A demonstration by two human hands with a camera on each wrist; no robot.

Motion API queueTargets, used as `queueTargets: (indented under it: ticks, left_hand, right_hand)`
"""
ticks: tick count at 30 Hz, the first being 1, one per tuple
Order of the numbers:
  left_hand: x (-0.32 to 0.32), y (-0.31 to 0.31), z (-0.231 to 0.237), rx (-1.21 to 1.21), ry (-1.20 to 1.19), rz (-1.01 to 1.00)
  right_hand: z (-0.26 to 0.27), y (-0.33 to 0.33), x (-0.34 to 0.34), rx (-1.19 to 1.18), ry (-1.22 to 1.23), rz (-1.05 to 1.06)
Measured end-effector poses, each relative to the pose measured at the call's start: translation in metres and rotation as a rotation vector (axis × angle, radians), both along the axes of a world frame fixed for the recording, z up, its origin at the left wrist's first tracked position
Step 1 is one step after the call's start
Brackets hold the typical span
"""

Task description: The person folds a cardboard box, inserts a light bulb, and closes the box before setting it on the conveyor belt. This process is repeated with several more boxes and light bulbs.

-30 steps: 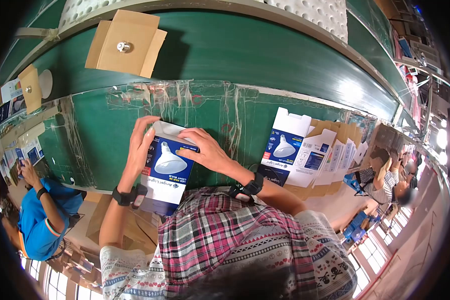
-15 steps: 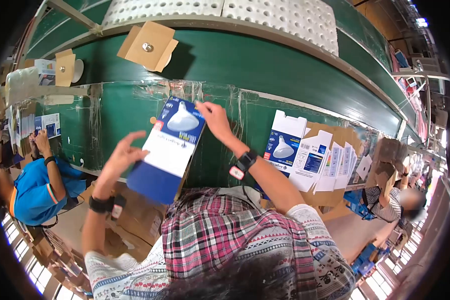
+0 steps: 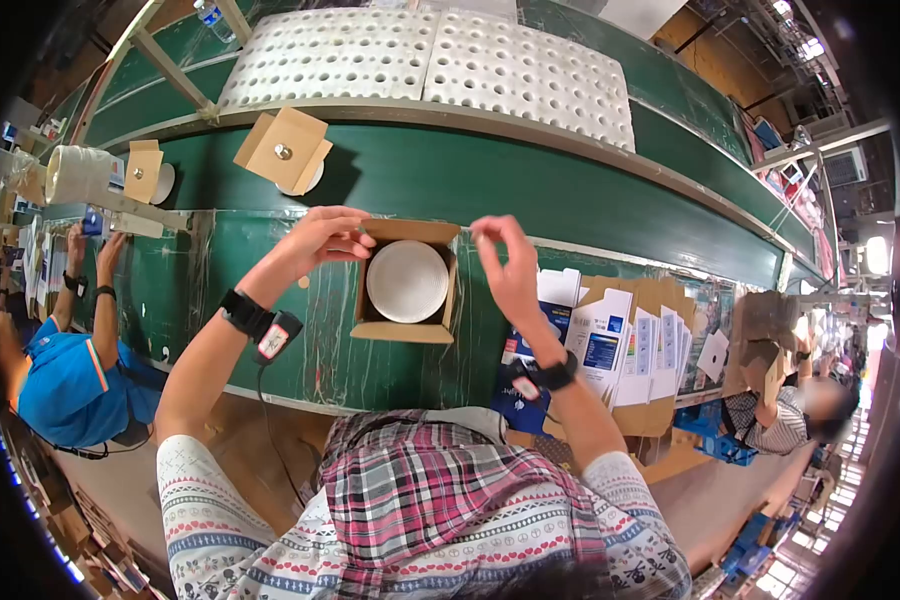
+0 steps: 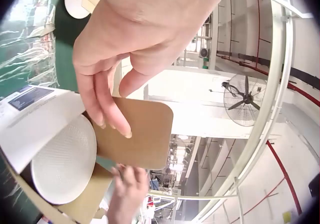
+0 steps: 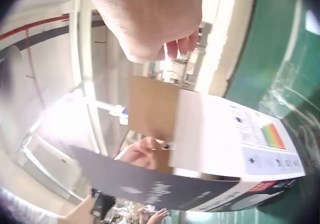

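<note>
An open box [image 3: 402,332] stands on the green bench, its brown inner side showing, with a round white bulb face [image 3: 407,281] inside. The left hand [image 3: 315,245] is at its upper left corner; in the left wrist view that hand [image 4: 135,43] has its fingertips against a brown flap [image 4: 142,136]. To the right of the box, the right hand [image 3: 510,275] is raised with fingers loosely bent, holding nothing visible. The right wrist view has this hand [image 5: 155,23] above the box's printed side [image 5: 220,129], apart from it; some fingers are hidden there.
Printed flat cartons [image 3: 610,345] lie at the right. Behind, a brown card with a bulb base [image 3: 282,152] stands on the green surface, with a similar one [image 3: 142,172] farther left. White perforated foam [image 3: 340,60] lies beyond the rail. People work on both sides.
The box has changed from lying with its printed face up to standing open, showing the bulb. The left hand has come back to its left edge, and the right hand has moved right.
</note>
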State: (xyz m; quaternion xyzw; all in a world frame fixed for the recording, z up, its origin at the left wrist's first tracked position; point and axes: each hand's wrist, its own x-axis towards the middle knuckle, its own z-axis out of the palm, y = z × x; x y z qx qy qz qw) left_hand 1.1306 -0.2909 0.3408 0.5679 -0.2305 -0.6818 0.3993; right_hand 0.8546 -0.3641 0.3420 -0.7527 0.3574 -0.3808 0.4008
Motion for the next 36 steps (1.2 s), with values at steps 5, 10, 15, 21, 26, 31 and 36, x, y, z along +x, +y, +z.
queueTargets:
  ticks: [5,10,15,21,26,31,36]
  left_hand:
    - [0.08,-0.022,-0.023,-0.379,-0.721,0.263]
    - [0.151,-0.035,-0.064,-0.369,-1.435,0.303]
    - [0.177,-0.044,-0.112,-0.403,-1.474,0.204]
    - [0.201,-0.056,-0.128,-0.458,-1.462,0.218]
    - [0.181,-0.037,-0.09,-0.474,-1.509,0.175]
    - [0.133,0.01,-0.032,-0.432,-1.481,0.155]
    - [0.102,0.063,-0.029,-0.339,-1.405,0.09]
  right_hand:
    - [0.008,0.018,0.022,-0.195,0.448,0.703]
    - [-0.046,0.042,0.044,-0.493,0.876,0.769]
    - [-0.028,0.032,0.033,-0.375,0.861,0.811]
    - [0.024,0.028,-0.007,-0.278,0.776,0.846]
    - [-0.009,0.043,-0.003,-0.36,0.758,0.809]
    - [-0.004,-0.005,0.014,-0.383,0.523,0.72]
    - [0.016,-0.069,0.021,-0.44,0.484,0.621]
